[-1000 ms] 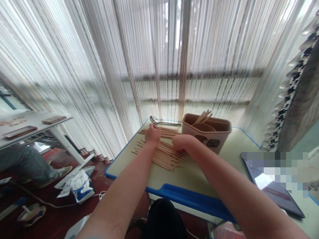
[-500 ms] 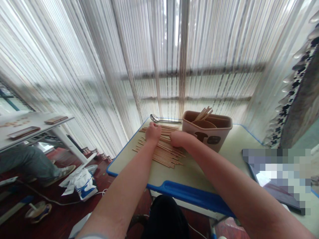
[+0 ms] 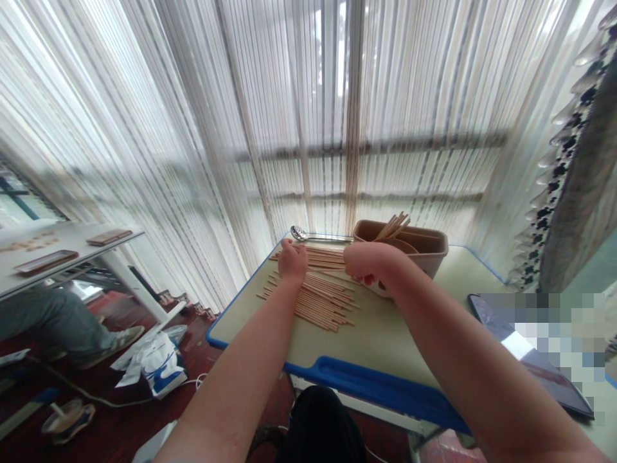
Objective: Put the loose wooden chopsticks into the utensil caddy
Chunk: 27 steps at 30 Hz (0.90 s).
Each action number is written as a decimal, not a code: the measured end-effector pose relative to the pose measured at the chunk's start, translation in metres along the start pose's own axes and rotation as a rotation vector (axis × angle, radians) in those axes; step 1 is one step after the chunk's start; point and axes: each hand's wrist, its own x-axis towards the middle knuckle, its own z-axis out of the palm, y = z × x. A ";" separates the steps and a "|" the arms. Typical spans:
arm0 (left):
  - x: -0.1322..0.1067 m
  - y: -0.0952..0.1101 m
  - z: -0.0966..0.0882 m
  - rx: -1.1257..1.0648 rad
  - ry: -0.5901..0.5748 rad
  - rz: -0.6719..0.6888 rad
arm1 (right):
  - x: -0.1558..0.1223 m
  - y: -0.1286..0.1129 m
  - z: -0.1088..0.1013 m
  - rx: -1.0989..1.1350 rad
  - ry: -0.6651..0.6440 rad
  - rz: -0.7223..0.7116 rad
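Wooden chopsticks [image 3: 326, 258] form a bundle near the far side of the table, between my two hands. My left hand [image 3: 293, 260] is closed around their left ends, and my right hand [image 3: 367, 259] is closed at their right ends with its fingertips partly hidden. Nearer to me lies a looser spread of chopsticks [image 3: 321, 305], roughly parallel with uneven ends. Just behind my right hand stands a brown holder [image 3: 436, 244] with several chopsticks [image 3: 396, 225] leaning upright in it; my hand and forearm cover part of its front.
A metal slotted spoon [image 3: 297, 233] lies along the back edge of the blue-rimmed table [image 3: 385, 341]. A dark tablet-like device [image 3: 511, 347] rests at the right. Another table [image 3: 110, 257] and a person's leg [image 3: 62, 321] are at the left, with a white bag [image 3: 161, 363] on the floor.
My right hand has moved right, to the right ends of the far chopsticks and in front of the holder. My left hand stays at the left ends. The far bundle looks more gathered.
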 end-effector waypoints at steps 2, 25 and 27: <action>0.000 0.001 -0.001 -0.002 0.000 0.005 | -0.017 0.003 -0.021 0.038 -0.080 0.057; -0.001 0.007 0.017 0.003 -0.066 0.225 | -0.079 0.082 -0.096 0.399 1.466 0.084; 0.001 0.006 0.018 0.003 -0.072 0.222 | -0.075 0.085 -0.096 0.370 1.430 0.101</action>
